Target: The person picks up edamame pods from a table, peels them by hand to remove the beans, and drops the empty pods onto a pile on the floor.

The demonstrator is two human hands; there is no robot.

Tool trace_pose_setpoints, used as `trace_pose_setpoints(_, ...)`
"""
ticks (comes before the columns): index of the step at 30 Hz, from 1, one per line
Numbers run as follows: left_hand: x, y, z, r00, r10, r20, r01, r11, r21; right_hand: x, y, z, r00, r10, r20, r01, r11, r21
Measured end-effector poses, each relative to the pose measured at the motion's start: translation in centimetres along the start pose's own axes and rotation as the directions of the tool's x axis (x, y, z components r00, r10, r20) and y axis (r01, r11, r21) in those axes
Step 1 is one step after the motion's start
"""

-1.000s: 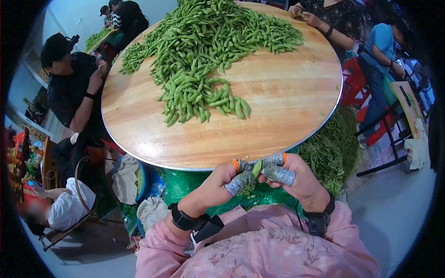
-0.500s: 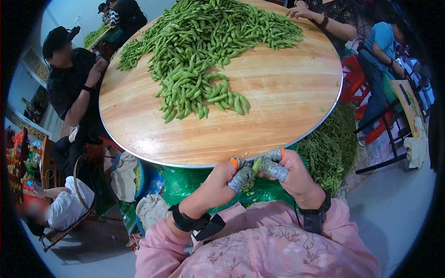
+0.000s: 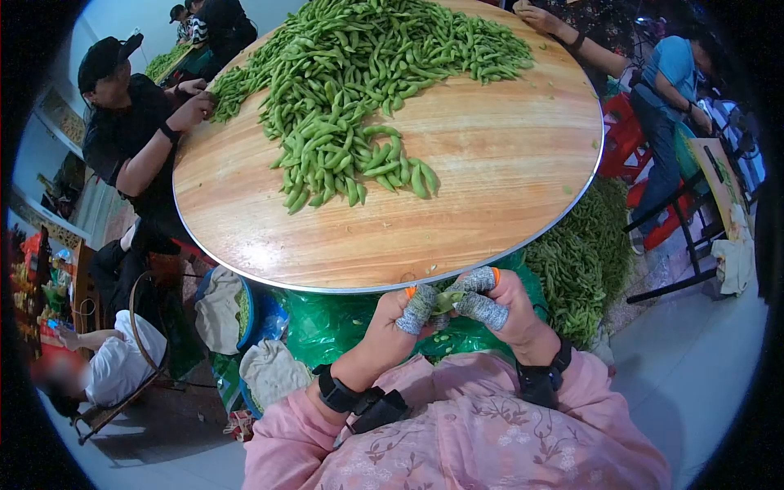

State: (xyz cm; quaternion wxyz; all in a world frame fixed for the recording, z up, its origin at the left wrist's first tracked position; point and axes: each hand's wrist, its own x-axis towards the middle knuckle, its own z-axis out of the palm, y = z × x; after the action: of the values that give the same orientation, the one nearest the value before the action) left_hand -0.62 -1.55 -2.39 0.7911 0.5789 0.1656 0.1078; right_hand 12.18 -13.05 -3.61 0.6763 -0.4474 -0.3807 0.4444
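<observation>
Both hands meet at the near edge of the round wooden table [image 3: 490, 204], pinching one green soybean pod [image 3: 446, 302] between them. My left hand [image 3: 398, 320] grips the pod from the left, grey knitted covers on its thumb and finger. From the other side my right hand [image 3: 508, 309] closes on the same pod, with similar grey covers and orange edging. The pod looks flattened or split, though the fingers partly hide it. Under the hands hangs green plastic [image 3: 335, 320], with some pale beans on it. A big heap of soybean pods [image 3: 351, 90] lies across the far part of the table.
A person in black [image 3: 131, 122] sits at the table's left, hands at the heap. Another person's hand [image 3: 536, 16] rests at the far right edge. More pods [image 3: 581, 261] are piled on the floor at right. A blue tub [image 3: 260, 314] stands at lower left.
The pod between my fingers has turned from upright to lying more sideways and flatter. The person at left has lowered their hands to the heap; the far-right hand has shifted outward.
</observation>
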Motion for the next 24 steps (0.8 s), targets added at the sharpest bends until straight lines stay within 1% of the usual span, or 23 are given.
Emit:
trace_pose_setpoints(1,0.0,0.2,-0.1,0.998,-0.062,0.024,0.065,0.991,-0.115,0.0,0.0,-0.1,1.000,-0.001,0.001,0.001,1.000,0.000)
trace_pose_setpoints(2,0.1,-0.1,-0.2,0.998,-0.059,0.021,0.061,0.992,-0.113,0.0,-0.1,-0.2,1.000,0.026,-0.017,-0.026,0.999,-0.045)
trace_pose_setpoints(3,0.3,-0.7,-0.4,0.998,0.054,0.030,-0.057,0.989,0.139,0.0,0.0,-0.2,0.998,0.052,-0.035,-0.055,0.994,-0.091)
trace_pose_setpoints(4,0.4,-1.0,-0.5,0.985,0.159,0.065,-0.172,0.909,0.379,0.0,-0.1,-0.1,0.998,0.050,-0.030,-0.053,0.994,-0.092)
trace_pose_setpoints(5,0.3,-0.4,-0.4,0.982,0.171,0.080,-0.186,0.805,0.564,0.0,-0.4,0.0,0.996,0.087,-0.022,-0.089,0.991,-0.100)
trace_pose_setpoints(6,0.3,-0.6,-0.5,0.981,0.174,0.080,-0.188,0.803,0.565,-0.1,-0.6,0.1,0.992,0.124,-0.017,-0.125,0.986,-0.109)
trace_pose_setpoints(7,0.3,-1.3,-0.7,0.978,0.187,0.094,-0.206,0.787,0.581,-0.1,-0.7,0.0,0.993,0.120,-0.017,-0.121,0.986,-0.110)
trace_pose_setpoints(9,0.2,-1.4,-0.8,0.974,0.201,0.108,-0.225,0.770,0.598,-0.2,-0.8,0.0,0.994,0.111,0.001,-0.109,0.977,-0.183)
trace_pose_setpoints(11,0.0,-1.0,-0.9,0.988,0.124,0.091,-0.153,0.845,0.512,-0.2,-0.8,0.0,0.992,0.125,0.012,-0.121,0.976,-0.179)
trace_pose_setpoints(13,0.0,-1.3,-0.8,0.988,0.134,0.081,-0.156,0.826,0.542,-0.4,-0.5,0.0,0.990,0.138,0.021,-0.132,0.976,-0.174)
trace_pose_setpoints(15,0.0,-1.7,-0.8,0.987,0.146,0.069,-0.159,0.805,0.571,-0.6,0.4,-0.2,0.982,0.185,-0.023,-0.185,0.948,-0.257)
trace_pose_setpoints(16,0.1,-2.1,-0.9,0.998,0.063,0.027,-0.068,0.826,0.559,-0.7,0.7,-0.2,0.983,0.184,-0.022,-0.183,0.949,-0.258)
trace_pose_setpoints(17,0.2,-2.4,-1.0,1.000,-0.020,-0.013,0.024,0.839,0.543,-0.7,0.9,-0.1,0.984,0.171,-0.047,-0.177,0.925,-0.337)
trace_pose_setpoints(18,0.2,-2.9,-0.9,1.000,-0.019,-0.013,0.023,0.838,0.545,-0.7,1.1,-0.1,0.985,0.158,-0.073,-0.174,0.894,-0.413)
trace_pose_setpoints(20,0.3,-3.7,-0.7,1.000,-0.014,-0.025,0.022,0.926,0.378,-0.9,2.0,0.1,0.987,0.130,-0.099,-0.158,0.906,-0.392)
trace_pose_setpoints(22,0.4,-4.1,-0.8,1.000,-0.024,-0.009,0.025,0.932,0.360,-0.8,2.0,0.2,0.987,0.103,-0.124,-0.143,0.917,-0.373)
trace_pose_setpoints(24,0.4,-3.9,-0.6,0.999,-0.035,0.008,0.030,0.939,0.343,-0.9,1.6,0.1,0.980,0.076,-0.185,-0.142,0.915,-0.378)
